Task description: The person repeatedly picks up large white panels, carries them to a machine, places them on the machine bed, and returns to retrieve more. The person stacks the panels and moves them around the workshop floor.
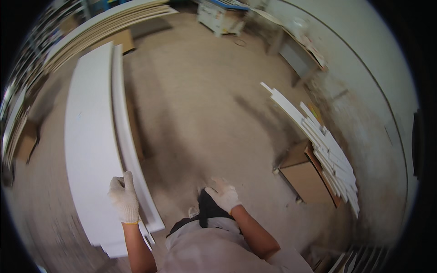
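My left hand (124, 195), in a white knitted glove, is over the edge of a long white panel (88, 136) on my left. Its fingers are curled and the thumb lies along them; whatever they may hold is hidden. Beside that panel, narrower white boards (125, 113) run lengthwise. My right hand (223, 195), gloved the same way, hangs in front of my body near my dark trousers. Its fingers are apart and hold nothing.
On the right, a wheeled brown cart (305, 179) bears a pile of white strips (325, 150), which jut past both ends. Stacked boards (114, 22) lie at the far left. A side table (298, 54) and a machine (219, 18) stand toward the back.
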`<act>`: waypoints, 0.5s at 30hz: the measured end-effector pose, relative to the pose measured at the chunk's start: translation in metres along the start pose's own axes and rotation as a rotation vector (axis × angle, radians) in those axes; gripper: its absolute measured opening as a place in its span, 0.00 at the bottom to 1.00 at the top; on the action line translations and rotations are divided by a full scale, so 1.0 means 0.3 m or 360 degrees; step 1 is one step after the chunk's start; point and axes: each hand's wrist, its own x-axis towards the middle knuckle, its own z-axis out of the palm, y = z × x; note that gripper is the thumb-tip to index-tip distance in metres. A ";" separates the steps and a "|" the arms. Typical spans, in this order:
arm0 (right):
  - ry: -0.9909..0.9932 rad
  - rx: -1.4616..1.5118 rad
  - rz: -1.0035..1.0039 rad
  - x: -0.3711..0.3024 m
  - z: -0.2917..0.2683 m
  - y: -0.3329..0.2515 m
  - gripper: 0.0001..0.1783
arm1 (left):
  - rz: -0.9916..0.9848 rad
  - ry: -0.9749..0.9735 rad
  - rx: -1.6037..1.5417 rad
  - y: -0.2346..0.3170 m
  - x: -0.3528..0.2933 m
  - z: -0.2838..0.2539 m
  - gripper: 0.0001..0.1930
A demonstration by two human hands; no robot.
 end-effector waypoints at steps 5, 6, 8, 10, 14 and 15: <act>0.0283 -0.0151 0.0109 0.446 -0.020 0.040 0.36 | -0.0089 -0.0242 0.0589 0.081 0.431 0.312 0.28; 0.0451 -0.0217 0.0033 0.555 -0.019 0.041 0.35 | -0.0114 -0.0276 0.0733 0.067 0.507 0.360 0.29; 0.0592 -0.0163 -0.0048 0.759 -0.036 0.029 0.33 | -0.0204 -0.0393 0.0795 0.037 0.614 0.437 0.29; 0.0526 0.0115 -0.0043 1.017 -0.064 -0.041 0.30 | -0.0254 -0.0410 0.0779 0.037 0.748 0.469 0.29; -0.0583 -0.0354 -0.0385 1.549 -0.130 -0.311 0.25 | -0.0357 -0.0111 0.0669 0.093 1.063 0.456 0.28; -0.0615 -0.0337 -0.0453 1.673 -0.108 -0.406 0.25 | -0.0441 -0.0079 0.0615 0.101 1.171 0.456 0.27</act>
